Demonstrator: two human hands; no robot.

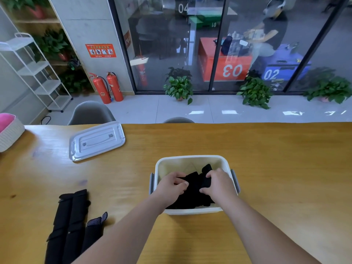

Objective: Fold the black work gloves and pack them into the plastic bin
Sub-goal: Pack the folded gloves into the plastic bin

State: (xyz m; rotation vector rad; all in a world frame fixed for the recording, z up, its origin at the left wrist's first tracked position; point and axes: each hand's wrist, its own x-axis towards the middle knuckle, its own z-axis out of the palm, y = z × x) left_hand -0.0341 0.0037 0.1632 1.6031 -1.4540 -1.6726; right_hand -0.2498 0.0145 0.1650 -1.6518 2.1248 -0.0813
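Gloves [192, 193] — black, folded, bunched in the white bin [190, 158] — pinched by left hand [171, 187] and right hand [219, 184].

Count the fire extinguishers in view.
2: left extinguisher and right extinguisher, side by side on the floor by the pillar. Red shape in the glass looks like a reflection.

Bright, even light; white glare streaks the floor [228, 111] and sheens the tabletop's [266, 159] left side. Wide-angle bending curves the edges; reflections cloud the glass [247, 44].
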